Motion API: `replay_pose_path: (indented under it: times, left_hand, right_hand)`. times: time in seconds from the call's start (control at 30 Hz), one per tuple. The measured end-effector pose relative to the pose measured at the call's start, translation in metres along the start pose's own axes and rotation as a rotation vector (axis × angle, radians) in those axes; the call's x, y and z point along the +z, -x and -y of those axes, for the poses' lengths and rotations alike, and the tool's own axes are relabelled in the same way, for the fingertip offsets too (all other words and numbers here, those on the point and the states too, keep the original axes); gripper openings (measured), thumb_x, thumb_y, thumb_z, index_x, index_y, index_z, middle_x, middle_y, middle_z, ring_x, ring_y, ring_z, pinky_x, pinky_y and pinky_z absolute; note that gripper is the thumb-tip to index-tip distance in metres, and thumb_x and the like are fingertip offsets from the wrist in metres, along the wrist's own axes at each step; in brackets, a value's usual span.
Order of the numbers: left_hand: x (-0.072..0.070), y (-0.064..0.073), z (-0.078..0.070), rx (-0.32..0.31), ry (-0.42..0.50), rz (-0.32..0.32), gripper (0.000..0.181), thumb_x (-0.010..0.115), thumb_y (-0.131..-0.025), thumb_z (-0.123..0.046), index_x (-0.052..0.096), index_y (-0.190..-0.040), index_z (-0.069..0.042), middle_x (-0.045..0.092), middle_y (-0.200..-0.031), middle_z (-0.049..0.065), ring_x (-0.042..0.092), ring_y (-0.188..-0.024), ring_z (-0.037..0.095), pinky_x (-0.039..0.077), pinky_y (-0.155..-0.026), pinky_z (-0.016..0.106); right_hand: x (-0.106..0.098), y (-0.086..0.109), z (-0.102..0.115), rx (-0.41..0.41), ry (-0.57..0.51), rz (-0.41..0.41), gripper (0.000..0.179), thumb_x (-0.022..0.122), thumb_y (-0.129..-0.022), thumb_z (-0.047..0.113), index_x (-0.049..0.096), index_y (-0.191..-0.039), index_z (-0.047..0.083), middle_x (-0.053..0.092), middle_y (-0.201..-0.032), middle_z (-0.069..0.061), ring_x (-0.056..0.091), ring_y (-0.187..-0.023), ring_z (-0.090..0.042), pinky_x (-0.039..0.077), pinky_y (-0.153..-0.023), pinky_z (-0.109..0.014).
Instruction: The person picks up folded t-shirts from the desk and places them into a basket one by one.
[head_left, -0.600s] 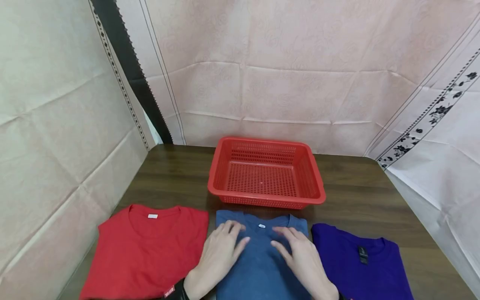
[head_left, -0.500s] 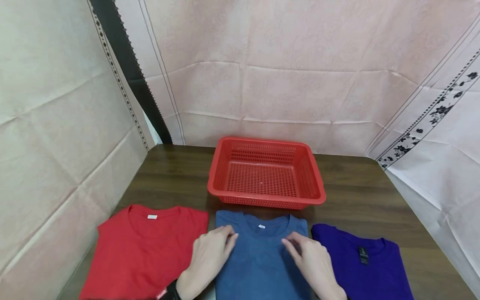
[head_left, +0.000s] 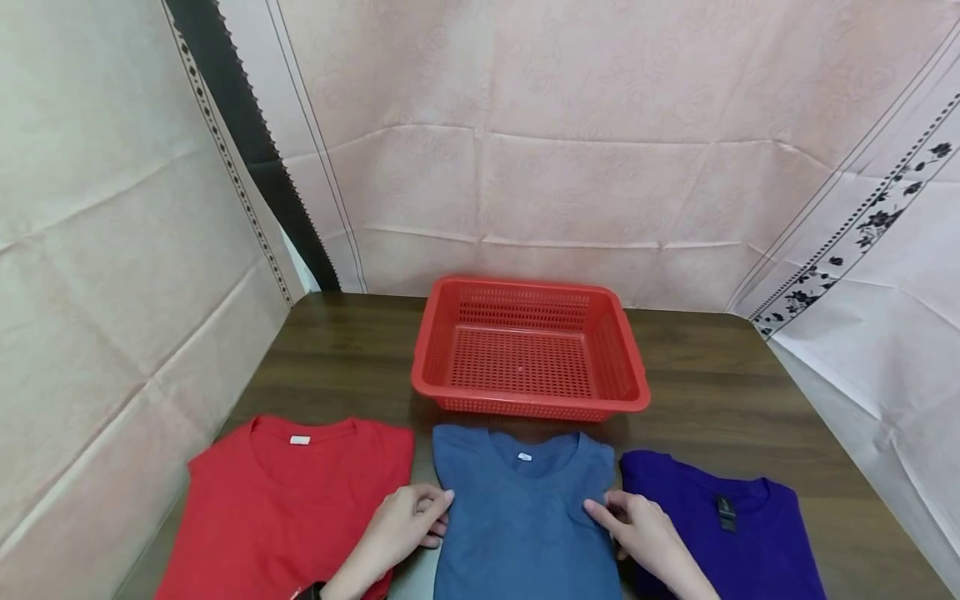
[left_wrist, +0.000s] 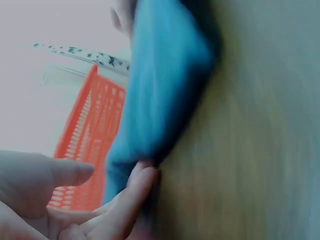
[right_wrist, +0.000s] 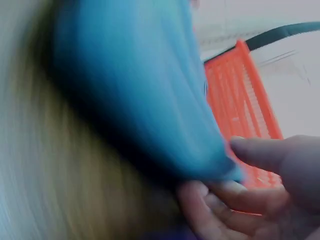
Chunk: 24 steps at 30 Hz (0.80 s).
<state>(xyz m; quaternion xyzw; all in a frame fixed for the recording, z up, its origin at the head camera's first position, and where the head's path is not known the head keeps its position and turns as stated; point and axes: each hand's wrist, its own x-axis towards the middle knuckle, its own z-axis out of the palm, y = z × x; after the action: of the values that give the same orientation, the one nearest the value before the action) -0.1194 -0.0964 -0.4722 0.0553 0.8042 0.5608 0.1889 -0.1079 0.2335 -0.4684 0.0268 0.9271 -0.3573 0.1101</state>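
Note:
A folded blue T-shirt [head_left: 525, 525] lies in the middle of the table front, its collar toward the basket. At its left edge my left hand [head_left: 408, 521] holds the side, thumb on top and fingers tucked beneath. My right hand [head_left: 645, 529] pinches the opposite edge the same way. In the left wrist view, fingertips [left_wrist: 142, 175] go under the T-shirt's raised side [left_wrist: 155, 100]. The right wrist view has the cloth [right_wrist: 150, 115] between thumb and fingers, blurred.
A red plastic basket [head_left: 532, 403] stands behind the blue T-shirt. A folded red T-shirt [head_left: 300, 500] lies left, a folded purple-blue T-shirt [head_left: 738, 542] right. Patterned pale cloth [head_left: 562, 167] hangs behind the brown table [head_left: 697, 375]. A pale strip [head_left: 424, 575] shows beside the blue T-shirt.
Both hands have moved from over the blue T-shirt outward and nearer, down to its two side edges. Their fingers have gone under the edges and the sides have drawn in slightly.

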Motion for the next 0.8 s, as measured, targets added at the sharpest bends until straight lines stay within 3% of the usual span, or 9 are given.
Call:
replay_pose_path:
  times: [0.07,0.13,0.17,0.23,0.33,0.43,0.5,0.57,0.8]
  left_hand:
    - [0.003,-0.003,0.000,-0.054,0.111,0.044,0.045,0.054,-0.091,-0.041,0.063,-0.103,0.002,0.066,-0.082,0.004,0.063,-0.072,0.015,0.058,-0.064,0.033]
    - [0.006,-0.006,-0.001,-0.083,0.164,0.072,0.047,0.054,-0.090,-0.041,0.063,-0.103,0.003,0.067,-0.085,0.005,0.063,-0.077,0.015,0.058,-0.068,0.035]
    - [0.007,-0.006,-0.002,-0.091,0.169,0.079,0.047,0.054,-0.090,-0.042,0.063,-0.102,0.002,0.067,-0.086,0.004,0.062,-0.078,0.014,0.057,-0.070,0.035]
    - [0.009,-0.008,-0.003,-0.093,0.206,0.106,0.050,0.053,-0.090,-0.044,0.060,-0.108,0.003,0.069,-0.091,0.005,0.062,-0.084,0.015,0.056,-0.076,0.036]
    - [0.013,-0.012,-0.003,-0.097,0.319,0.167,0.064,0.053,-0.091,-0.044,0.042,-0.129,0.006,0.067,-0.109,0.013,0.060,-0.098,0.021,0.051,-0.089,0.041]
    - [0.018,-0.016,0.000,-0.133,0.470,0.235,0.084,0.055,-0.091,-0.039,0.006,-0.146,0.002,0.041,-0.140,0.025,0.045,-0.121,0.031,0.038,-0.102,0.051]
    - [0.019,-0.019,0.003,-0.151,0.542,0.258,0.091,0.057,-0.090,-0.034,-0.007,-0.147,-0.003,0.019,-0.150,0.027,0.031,-0.130,0.035,0.030,-0.106,0.053]
    - [0.019,-0.021,0.006,-0.154,0.596,0.276,0.093,0.058,-0.090,-0.028,-0.013,-0.147,-0.008,0.006,-0.152,0.026,0.024,-0.133,0.036,0.027,-0.108,0.053]
    - [0.014,-0.011,0.013,-0.105,0.754,0.358,0.083,0.052,-0.094,-0.024,-0.010,-0.149,-0.018,0.010,-0.154,0.019,0.032,-0.130,0.028,0.032,-0.107,0.046]
  right_hand:
    - [0.004,-0.002,0.002,0.026,-0.191,0.093,0.045,0.057,-0.084,0.051,0.050,-0.080,0.007,0.045,-0.056,0.005,0.048,-0.051,-0.013,0.042,-0.051,-0.027]
    - [0.006,-0.004,0.003,0.053,-0.411,0.215,0.052,0.056,-0.087,0.047,0.050,-0.107,0.000,0.059,-0.075,-0.001,0.056,-0.066,-0.015,0.050,-0.061,-0.032]
    - [0.007,-0.005,0.003,0.066,-0.513,0.279,0.059,0.055,-0.089,0.044,0.043,-0.122,-0.003,0.063,-0.089,-0.007,0.059,-0.076,-0.018,0.052,-0.068,-0.036]
    - [0.008,-0.007,0.003,0.093,-0.690,0.404,0.076,0.053,-0.092,0.040,0.018,-0.142,-0.005,0.058,-0.119,-0.021,0.060,-0.097,-0.026,0.052,-0.082,-0.046]
    - [0.013,-0.007,0.003,0.146,-0.866,0.526,0.085,0.052,-0.093,0.035,-0.004,-0.146,-0.002,0.038,-0.138,-0.030,0.054,-0.109,-0.033,0.046,-0.093,-0.053]
    - [0.022,-0.008,0.005,0.159,-0.915,0.559,0.089,0.055,-0.092,0.031,-0.010,-0.146,0.004,0.027,-0.143,-0.033,0.051,-0.113,-0.035,0.043,-0.095,-0.054]
    - [0.027,-0.009,0.008,0.141,-0.904,0.543,0.091,0.057,-0.091,0.029,-0.012,-0.146,0.007,0.020,-0.145,-0.033,0.048,-0.116,-0.036,0.042,-0.096,-0.054]
    - [0.031,-0.009,0.009,0.127,-0.893,0.514,0.092,0.059,-0.090,0.027,-0.011,-0.147,0.008,0.016,-0.147,-0.033,0.044,-0.119,-0.036,0.039,-0.098,-0.054]
    - [0.026,0.002,0.005,0.145,-1.008,0.483,0.091,0.059,-0.089,0.017,-0.012,-0.146,0.006,0.009,-0.148,-0.033,0.038,-0.124,-0.036,0.036,-0.103,-0.052]
